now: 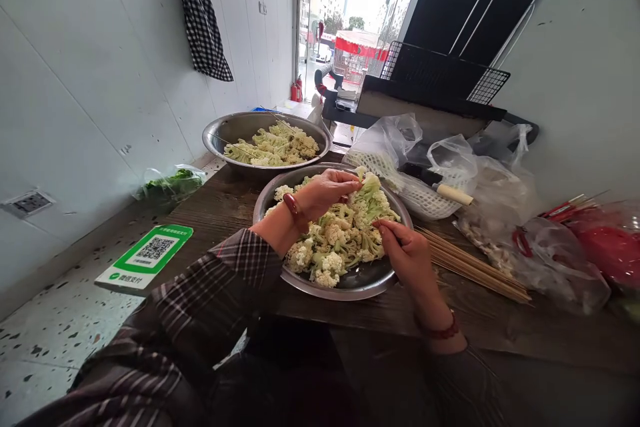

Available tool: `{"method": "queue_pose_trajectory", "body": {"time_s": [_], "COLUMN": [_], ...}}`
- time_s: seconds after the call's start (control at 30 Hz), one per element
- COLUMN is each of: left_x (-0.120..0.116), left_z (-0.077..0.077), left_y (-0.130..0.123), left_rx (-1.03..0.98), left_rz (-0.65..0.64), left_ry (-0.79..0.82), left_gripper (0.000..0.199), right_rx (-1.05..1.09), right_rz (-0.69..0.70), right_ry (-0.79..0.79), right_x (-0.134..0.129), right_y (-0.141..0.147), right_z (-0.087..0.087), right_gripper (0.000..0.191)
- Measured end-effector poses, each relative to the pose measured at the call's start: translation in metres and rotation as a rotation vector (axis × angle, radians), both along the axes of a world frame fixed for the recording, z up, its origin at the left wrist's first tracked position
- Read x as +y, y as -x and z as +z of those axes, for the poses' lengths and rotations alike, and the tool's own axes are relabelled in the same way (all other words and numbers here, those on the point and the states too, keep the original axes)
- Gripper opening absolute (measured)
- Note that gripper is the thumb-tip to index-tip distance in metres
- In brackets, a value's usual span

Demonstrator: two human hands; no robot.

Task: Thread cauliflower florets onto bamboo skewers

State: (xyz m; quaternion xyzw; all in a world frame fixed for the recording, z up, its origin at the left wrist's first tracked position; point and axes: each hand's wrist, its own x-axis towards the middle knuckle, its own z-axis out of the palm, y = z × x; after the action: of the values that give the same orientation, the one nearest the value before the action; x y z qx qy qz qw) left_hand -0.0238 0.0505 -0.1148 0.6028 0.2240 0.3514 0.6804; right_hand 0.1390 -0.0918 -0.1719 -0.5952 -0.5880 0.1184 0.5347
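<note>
My left hand (pixel 327 192) is closed, its fingertips pinching a cauliflower floret (pixel 371 192) with a pale green stem above the nearer metal bowl (pixel 330 291). My right hand (pixel 406 250) is at the bowl's right side, thumb and fingers pressed together close to the floret's lower end. Whatever that pinch holds is too thin or hidden to make out. Loose cauliflower pieces (pixel 333 260) fill much of the bowl beneath both hands. A bundle of thin bamboo skewers (pixel 475 263) lies on the table just right of my right hand.
Behind stands a second metal bowl (pixel 213 137) with more cauliflower and thin skewers across it. Plastic bags (pixel 500 187) and a white perforated basket (pixel 430 203) crowd the right. A green QR-code card (pixel 150 253) lies at the left edge of the wooden table (pixel 225 203).
</note>
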Motion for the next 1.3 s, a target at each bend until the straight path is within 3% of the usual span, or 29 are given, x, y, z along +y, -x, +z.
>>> {"method": "queue_pose_trajectory", "body": {"time_s": [0.3,0.53,0.73,1.03,1.17,1.3], "left_x": [0.0,-0.013,-0.032,-0.05,-0.062,-0.072], "left_z": [-0.008,0.006,0.017,0.025,0.025,0.025], "left_y": [-0.008,-0.009,-0.008,-0.015,-0.018,-0.024], "left_rx": [-0.045,-0.187,-0.181,-0.311,-0.292,-0.297], "left_rz": [-0.059,-0.098,-0.154,0.13,0.199,0.246], "left_ry": [0.049,0.18,0.11,0.162,0.205,0.215], "left_gripper": [0.035,0.05,0.058,0.059,0.064,0.056], "right_rx": [0.017,0.149,0.189,0.288,0.218,0.234], "right_rz": [0.003,0.043,0.021,0.092,0.029,-0.027], "right_ry": [0.04,0.077,-0.008,0.007,-0.034,-0.086], "right_x": [0.001,0.008,0.016,0.024,0.019,0.018], "right_y": [0.0,0.0,0.013,0.034,0.036,0.038], "right_z": [0.002,0.009,0.028,0.015,0.017,0.017], "right_gripper": [0.03,0.033,0.032,0.037,0.033,0.03]}}
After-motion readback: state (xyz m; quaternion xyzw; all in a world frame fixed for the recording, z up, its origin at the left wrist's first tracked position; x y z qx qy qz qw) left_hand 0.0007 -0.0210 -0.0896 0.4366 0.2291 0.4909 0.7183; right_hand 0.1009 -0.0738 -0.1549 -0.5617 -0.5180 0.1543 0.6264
